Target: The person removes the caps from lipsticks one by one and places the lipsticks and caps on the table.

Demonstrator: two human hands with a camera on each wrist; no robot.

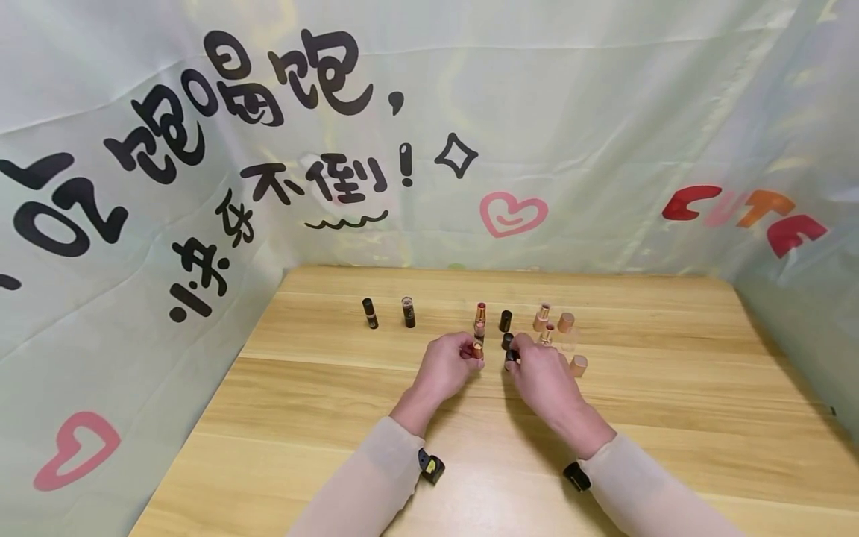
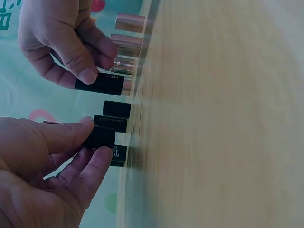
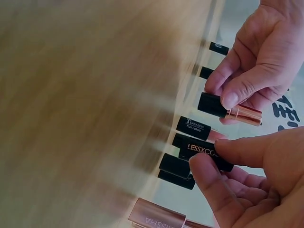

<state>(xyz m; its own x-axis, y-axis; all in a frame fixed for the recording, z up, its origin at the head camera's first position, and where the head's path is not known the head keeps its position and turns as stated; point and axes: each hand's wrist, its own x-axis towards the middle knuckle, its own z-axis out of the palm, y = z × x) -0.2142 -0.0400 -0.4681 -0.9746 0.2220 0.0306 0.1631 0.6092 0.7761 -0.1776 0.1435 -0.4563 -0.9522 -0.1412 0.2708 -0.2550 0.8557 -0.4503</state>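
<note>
My left hand (image 1: 451, 367) pinches an uncapped lipstick (image 3: 213, 105) with a black base and a shiny rose-gold inner tube. Between thumb and fingers, my right hand (image 1: 546, 373) holds a black lipstick cap (image 3: 202, 151) with gold lettering, a short way right of the lipstick. Two more open lipsticks stand just beyond the left hand, one with a red tip (image 1: 481, 310) and one pinkish (image 1: 479, 328). Close behind the held cap are two other black caps, a far one (image 1: 506, 321) and a nearer one (image 1: 508, 341).
Right of centre stand rose-gold open lipsticks (image 1: 542, 316) with rose-gold caps (image 1: 567, 322) beside them, partly behind the right hand. Further left are a black tube (image 1: 370, 313) and a dark tube with a clear top (image 1: 408, 312). Printed cloth (image 1: 577, 134) surrounds the wooden table (image 1: 302, 418).
</note>
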